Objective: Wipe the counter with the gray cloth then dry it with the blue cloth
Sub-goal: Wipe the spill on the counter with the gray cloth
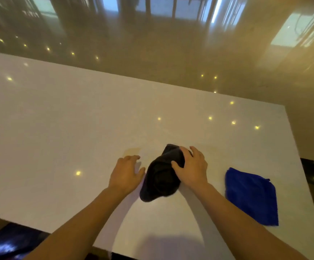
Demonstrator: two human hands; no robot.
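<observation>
A dark gray cloth [159,180] lies bunched on the white counter [58,128], near its front edge. My right hand [191,167] rests on the cloth's right upper side, fingers curled over it and gripping it. Just left of the cloth, my left hand [127,172] lies flat on the counter with fingers spread, thumb close to the cloth's edge. A blue cloth [252,197] lies spread flat on the counter to the right, apart from both hands.
The counter's right edge runs just beyond the blue cloth, and its far edge meets a glossy brown floor [171,62] with light reflections. A faint yellowish patch [132,152] shows on the counter above my left hand.
</observation>
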